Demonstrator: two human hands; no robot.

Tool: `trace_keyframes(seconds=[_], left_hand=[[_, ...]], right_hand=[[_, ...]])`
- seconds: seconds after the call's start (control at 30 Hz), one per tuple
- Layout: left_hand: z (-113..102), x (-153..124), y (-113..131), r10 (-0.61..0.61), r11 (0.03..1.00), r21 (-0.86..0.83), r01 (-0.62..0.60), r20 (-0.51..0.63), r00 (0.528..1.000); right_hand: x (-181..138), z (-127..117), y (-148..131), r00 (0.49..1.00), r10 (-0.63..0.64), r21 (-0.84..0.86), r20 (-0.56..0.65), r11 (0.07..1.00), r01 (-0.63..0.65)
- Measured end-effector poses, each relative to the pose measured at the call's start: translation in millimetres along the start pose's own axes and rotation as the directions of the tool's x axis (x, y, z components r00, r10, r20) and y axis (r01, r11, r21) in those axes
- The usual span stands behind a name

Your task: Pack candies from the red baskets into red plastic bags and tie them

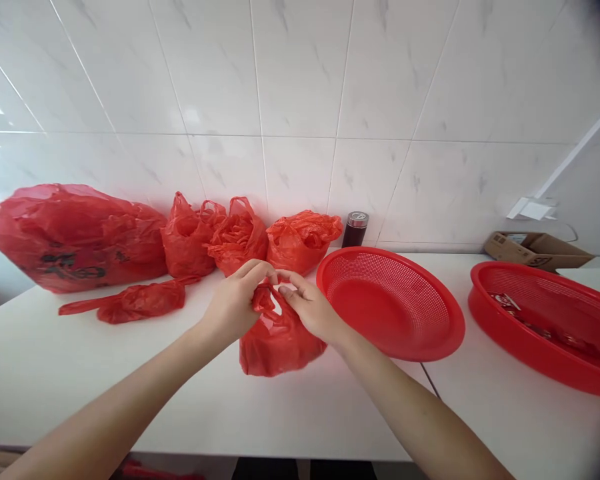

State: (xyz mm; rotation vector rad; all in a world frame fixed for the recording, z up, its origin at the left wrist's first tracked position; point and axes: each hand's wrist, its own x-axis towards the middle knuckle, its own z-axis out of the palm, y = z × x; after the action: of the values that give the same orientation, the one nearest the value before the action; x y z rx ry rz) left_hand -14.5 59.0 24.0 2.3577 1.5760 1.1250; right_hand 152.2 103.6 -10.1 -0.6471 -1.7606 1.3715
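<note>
Near the front middle of the white table sits a red plastic bag (280,347) with something inside that I cannot make out. My left hand (240,293) is closed on its gathered top from the left. From the right, my right hand (310,303) pinches the bag's handle, its fingertips meeting those of the left. Between the hands, a gap shows through the handle loop. Just beyond them stands another filled red plastic bag (300,240). The round red basket (395,307), with a perforated rim, lies right of my right hand.
Along the wall, a large red bag (80,240) and more red bags (190,237) stand at left, a flat one (140,303) before them. A dark flask (355,229) is behind the basket. At right are a second red basket (530,353) with small packets and a cardboard box (520,250).
</note>
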Motion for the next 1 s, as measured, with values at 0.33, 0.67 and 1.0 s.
trace_keyframes(seconds=[0.33, 0.67, 1.0], left_hand=[[-12, -72, -45, -0.224, 0.924, -0.218, 0.315, 0.362, 0.905], [-2, -114, -80, -0.54, 0.815, -0.274, 0.51, -0.041, 0.841], [88, -54, -116, -0.559, 0.827, -0.076, 0.556, -0.209, 0.803]], right_hand=[[-40, -4, 4, 0.999, 0.037, -0.19, -0.037, 0.981, -0.043], [-5, 28, 92, 0.925, 0.089, -0.062, -0.369, 0.991, -0.12], [28, 63, 141, 0.89, 0.139, -0.452, -0.434, 0.821, -0.349]])
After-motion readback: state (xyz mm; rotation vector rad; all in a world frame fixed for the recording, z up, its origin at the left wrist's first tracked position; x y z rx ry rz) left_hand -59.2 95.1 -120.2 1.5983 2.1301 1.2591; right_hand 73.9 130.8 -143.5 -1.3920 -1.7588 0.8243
